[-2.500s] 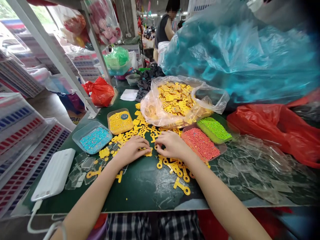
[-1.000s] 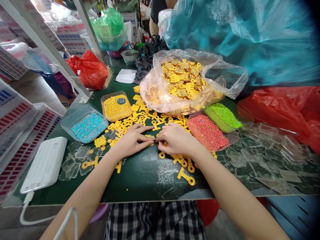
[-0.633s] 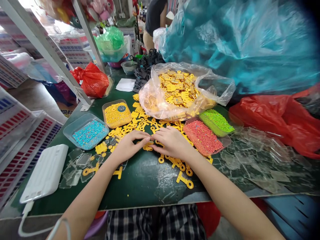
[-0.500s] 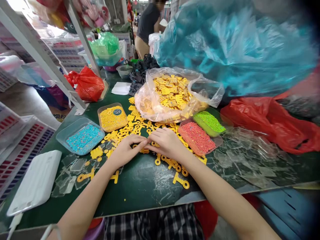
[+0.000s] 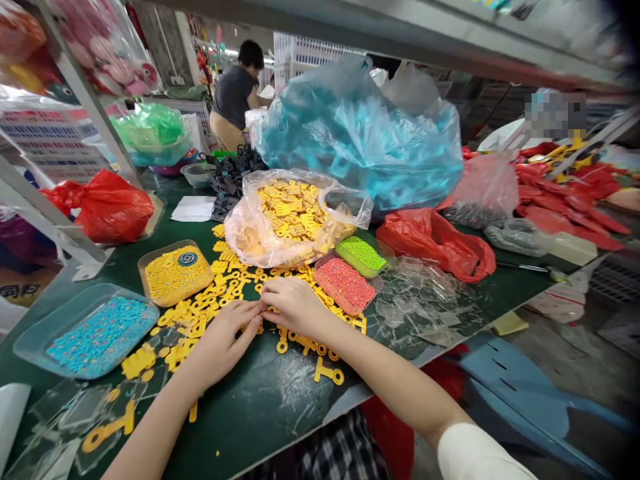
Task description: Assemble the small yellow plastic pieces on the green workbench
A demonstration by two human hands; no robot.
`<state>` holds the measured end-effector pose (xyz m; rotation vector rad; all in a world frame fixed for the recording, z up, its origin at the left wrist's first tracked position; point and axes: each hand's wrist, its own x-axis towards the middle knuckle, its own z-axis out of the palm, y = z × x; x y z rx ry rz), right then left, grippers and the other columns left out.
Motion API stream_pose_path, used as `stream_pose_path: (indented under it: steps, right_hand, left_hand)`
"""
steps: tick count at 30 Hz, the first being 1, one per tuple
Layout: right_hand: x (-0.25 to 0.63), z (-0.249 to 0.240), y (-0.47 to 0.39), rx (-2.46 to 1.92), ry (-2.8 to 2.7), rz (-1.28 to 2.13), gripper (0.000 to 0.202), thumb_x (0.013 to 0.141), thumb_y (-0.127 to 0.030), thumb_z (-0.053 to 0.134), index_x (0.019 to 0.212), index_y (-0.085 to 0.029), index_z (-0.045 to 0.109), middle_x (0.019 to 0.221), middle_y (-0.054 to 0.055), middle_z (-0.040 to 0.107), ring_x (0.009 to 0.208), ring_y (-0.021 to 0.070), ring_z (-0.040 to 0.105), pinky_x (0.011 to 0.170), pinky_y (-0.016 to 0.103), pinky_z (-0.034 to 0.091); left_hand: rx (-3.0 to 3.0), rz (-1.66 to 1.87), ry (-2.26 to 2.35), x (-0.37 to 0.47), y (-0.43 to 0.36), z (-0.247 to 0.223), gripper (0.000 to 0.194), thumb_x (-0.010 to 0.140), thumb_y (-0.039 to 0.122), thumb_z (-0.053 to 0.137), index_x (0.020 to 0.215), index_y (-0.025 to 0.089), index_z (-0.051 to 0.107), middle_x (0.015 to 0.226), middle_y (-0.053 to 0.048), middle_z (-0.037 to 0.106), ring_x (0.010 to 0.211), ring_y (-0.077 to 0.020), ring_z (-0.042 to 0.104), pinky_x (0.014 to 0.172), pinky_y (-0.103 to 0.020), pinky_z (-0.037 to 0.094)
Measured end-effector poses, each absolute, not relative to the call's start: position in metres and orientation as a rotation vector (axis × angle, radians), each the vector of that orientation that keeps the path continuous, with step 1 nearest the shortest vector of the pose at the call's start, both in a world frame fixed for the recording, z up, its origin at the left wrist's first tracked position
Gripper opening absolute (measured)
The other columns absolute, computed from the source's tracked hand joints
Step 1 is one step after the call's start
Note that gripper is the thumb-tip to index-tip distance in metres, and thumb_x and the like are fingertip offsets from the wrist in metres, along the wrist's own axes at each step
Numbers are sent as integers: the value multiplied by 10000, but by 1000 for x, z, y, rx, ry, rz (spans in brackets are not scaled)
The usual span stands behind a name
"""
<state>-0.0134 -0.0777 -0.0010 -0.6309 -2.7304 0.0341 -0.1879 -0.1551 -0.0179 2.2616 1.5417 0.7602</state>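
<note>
Over a spread of yellow plastic pieces (image 5: pixel 230 293) on the green table, my left hand (image 5: pixel 227 337) and my right hand (image 5: pixel 293 303) meet at the fingertips. The fingers of both are bent and pressed together, and whatever they pinch is hidden behind them. Yellow pieces with ring ends lie around and under the hands. Just beyond sits a clear plastic bag (image 5: pixel 240 233) full of more yellow pieces. A tray of red beads (image 5: pixel 345 285) is to the right of my right hand, and a tray of yellow beads (image 5: pixel 175 277) lies beyond my left hand.
A tray of blue beads (image 5: pixel 103 333) stands at left, near clear plastic plates (image 5: pixel 85 407). Green beads (image 5: pixel 361 252) fill a tray at right, beside clear scraps (image 5: pixel 415 300) and a red bag (image 5: pixel 440 243). A large blue bag (image 5: pixel 360 133) stands behind. A person (image 5: pixel 234 100) is farther back.
The view has swung to the right, so the table things appear farther left and more of the right side shows. My hands stay together, with the fingers slightly shifted.
</note>
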Motion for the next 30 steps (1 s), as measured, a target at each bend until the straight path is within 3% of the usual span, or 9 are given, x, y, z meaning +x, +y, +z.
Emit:
stream_pose_path:
  steps: [9, 14, 17, 20, 24, 30]
  right_hand:
    - [-2, 36, -115, -753, -3011, -145, 119, 915, -237, 572, 935, -144, 644, 925, 66, 676, 909, 211, 579, 731, 346, 357]
    - [12, 40, -134, -740, -3023, -315, 126, 944, -221, 516, 950, -160, 626, 888, 72, 667, 885, 212, 571, 714, 346, 358]
    - [22, 42, -139, -704, -3039, -354, 141, 949, -248, 516, 918, -169, 629, 855, 64, 667, 869, 212, 574, 713, 345, 354]
    - [38, 48, -130, -762, -3016, -319, 152, 940, -246, 523, 894, -174, 649, 849, 60, 679, 855, 196, 585, 734, 336, 357]
    - [78, 56, -92, -1334, -2683, -61, 180, 909, -221, 531, 867, -166, 697, 914, 97, 711, 923, 198, 612, 798, 311, 380]
    - [148, 54, -23, -1594, -2523, 180, 305, 939, -319, 481, 1084, -178, 709, 1096, 80, 731, 937, 191, 668, 780, 253, 470]
  left_hand:
    - [2559, 590, 1395, -173, -172, -12, 329, 973, 219, 371, 1030, 173, 692, 1098, -96, 703, 1085, -247, 606, 983, -444, 508]
    - [2688, 623, 1308, -160, -180, -10, 326, 975, 180, 359, 974, 165, 685, 1040, -91, 709, 1062, -241, 606, 960, -419, 519]
    - [2752, 669, 1291, -157, -182, -12, 331, 978, 178, 358, 1052, 164, 681, 1093, -98, 706, 1067, -240, 607, 951, -419, 520]
    - [2822, 712, 1309, -161, -180, -13, 334, 986, 203, 375, 1181, 168, 645, 1167, -96, 696, 1081, -242, 609, 941, -418, 516]
    - [2875, 796, 1367, -169, -178, -8, 330, 992, 205, 376, 1191, 174, 637, 1162, -85, 698, 1045, -228, 620, 911, -392, 507]
    - [2938, 961, 1294, -165, -187, 3, 332, 985, 162, 382, 1230, 199, 603, 1103, -73, 709, 1007, -212, 625, 934, -399, 474]
